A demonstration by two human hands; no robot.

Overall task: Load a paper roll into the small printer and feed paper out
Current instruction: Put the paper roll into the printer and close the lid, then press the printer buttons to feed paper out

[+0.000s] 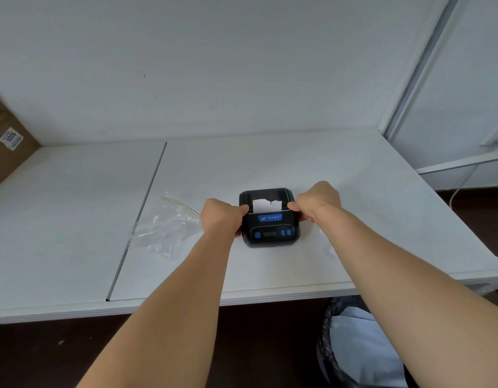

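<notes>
Head view shows us the small black printer sitting on the white table, and we take it as our landmark. Its lid is down, and a short strip of white paper with a ragged top edge sticks up out of the slot in its top face. The roll itself is hidden inside the housing, so we cannot see it. Blue buttons and a blue label mark the printer's front panel.

Our left hand is curled against the printer's left side, thumb tip touching the top edge beside the paper. Our right hand is curled against the right side, fingertips pinching the upper right corner of the case. Both hands grip the printer.

Left of the printer, just beyond our left hand, lies an empty clear plastic bag, crumpled flat on the table. Far left of the printer a brown cardboard box stands against the wall, its contents out of sight. Below and right of the printer, under the table edge, a black mesh bin holds a pale blue liner.
</notes>
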